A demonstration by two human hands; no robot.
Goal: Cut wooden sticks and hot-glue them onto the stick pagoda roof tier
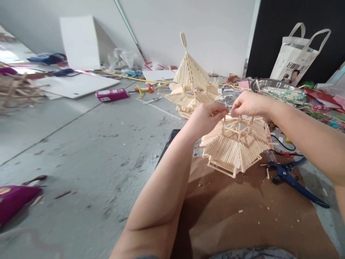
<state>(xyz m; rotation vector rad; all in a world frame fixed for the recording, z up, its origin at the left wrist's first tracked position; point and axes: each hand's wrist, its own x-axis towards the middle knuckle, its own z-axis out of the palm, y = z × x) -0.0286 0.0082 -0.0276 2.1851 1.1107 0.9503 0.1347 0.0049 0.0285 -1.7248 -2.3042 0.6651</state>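
A roof tier built of thin wooden sticks point(229, 147) stands before me, with an open frame of short sticks at its centre. At the far rim of that frame, my left hand point(207, 117) has its thumb and fingers pinched together. My right hand point(246, 103) pinches right beside it, the fingertips of both hands nearly meeting. Whatever lies between the fingers is too small or hidden to make out. Behind the left hand rises a pointed stick pagoda point(191, 73) with a finial on top.
Blue-handled cutters point(287, 174) lie at the right on brown paper point(231, 219) dotted with scraps. A metal bowl point(258, 85) and a white tote bag point(293, 57) stand at the back right. Purple packets point(111, 95) and a white board point(78, 84) lie on the left.
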